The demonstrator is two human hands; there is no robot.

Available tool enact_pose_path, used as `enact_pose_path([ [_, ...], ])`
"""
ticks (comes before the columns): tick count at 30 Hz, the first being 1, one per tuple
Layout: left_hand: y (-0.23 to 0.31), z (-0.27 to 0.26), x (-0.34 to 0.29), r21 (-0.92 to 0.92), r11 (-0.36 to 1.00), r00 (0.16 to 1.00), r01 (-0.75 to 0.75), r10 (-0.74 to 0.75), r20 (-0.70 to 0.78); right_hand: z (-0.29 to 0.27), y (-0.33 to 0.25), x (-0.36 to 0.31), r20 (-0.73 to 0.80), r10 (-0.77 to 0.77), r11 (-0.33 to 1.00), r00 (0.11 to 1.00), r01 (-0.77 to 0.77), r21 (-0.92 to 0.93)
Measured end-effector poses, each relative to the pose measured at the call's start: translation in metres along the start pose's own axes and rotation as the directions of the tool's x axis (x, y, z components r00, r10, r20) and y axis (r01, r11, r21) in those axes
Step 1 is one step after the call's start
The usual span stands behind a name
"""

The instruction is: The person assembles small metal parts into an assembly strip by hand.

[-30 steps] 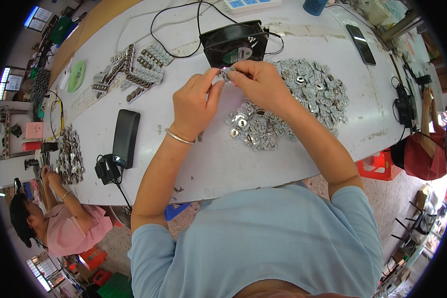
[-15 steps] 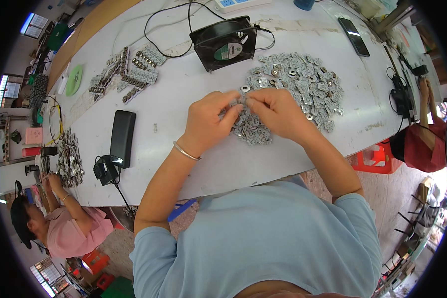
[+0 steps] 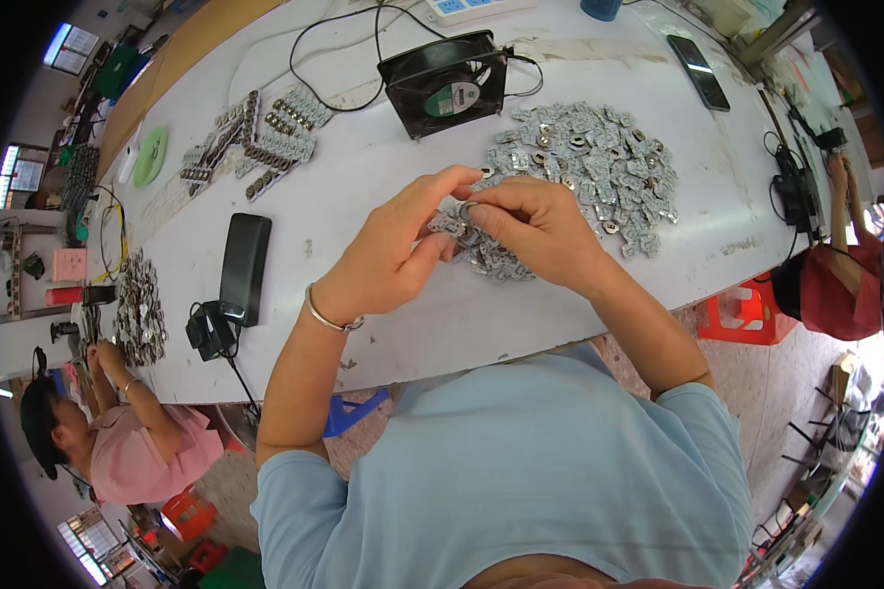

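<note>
My right hand (image 3: 542, 231) pinches a small silver metal part (image 3: 468, 210) with a round ring, between thumb and forefinger. My left hand (image 3: 388, 240), a bangle at its wrist, is curved open to the left of it, thumb and forefinger apart. Another grey metal piece (image 3: 446, 227) shows between the two hands, close to the left thumb; whether that thumb touches it I cannot tell. Under and beyond my hands spreads a heap of similar small silver metal parts (image 3: 599, 162), some with round holes.
A black fan (image 3: 442, 83) stands beyond my hands. Rows of metal parts (image 3: 275, 147) lie at the far left, near a black power bank-like box (image 3: 245, 267) and an adapter (image 3: 208, 332). A phone (image 3: 698, 73) rests at the far right. A person in pink (image 3: 152, 442) works at left.
My left hand has moved left and nearer to me, its fingers spreading from a pinch. My right hand has shifted slightly, and the metal part in its pinch now shows.
</note>
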State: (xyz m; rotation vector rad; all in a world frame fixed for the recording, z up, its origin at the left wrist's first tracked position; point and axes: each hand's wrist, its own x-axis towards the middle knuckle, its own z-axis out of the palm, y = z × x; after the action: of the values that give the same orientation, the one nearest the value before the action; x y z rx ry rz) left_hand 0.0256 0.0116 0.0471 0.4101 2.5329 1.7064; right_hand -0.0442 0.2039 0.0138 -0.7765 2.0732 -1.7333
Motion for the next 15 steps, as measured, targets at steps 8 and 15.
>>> enact_pose_path([
  [8,0.0008,-0.0101,-0.0003,-0.106,0.990,0.984,0.089,-0.071,0.162,0.0090,-0.0024,0.0025,0.090,-0.041,0.999,0.995,0.039,0.016],
  [15,-0.0016,-0.0104,0.0031,-0.148,0.983,0.982,0.110,-0.084,0.170,0.0077,-0.0029,0.0030,0.101,0.053,0.998,0.994,-0.057,0.037],
])
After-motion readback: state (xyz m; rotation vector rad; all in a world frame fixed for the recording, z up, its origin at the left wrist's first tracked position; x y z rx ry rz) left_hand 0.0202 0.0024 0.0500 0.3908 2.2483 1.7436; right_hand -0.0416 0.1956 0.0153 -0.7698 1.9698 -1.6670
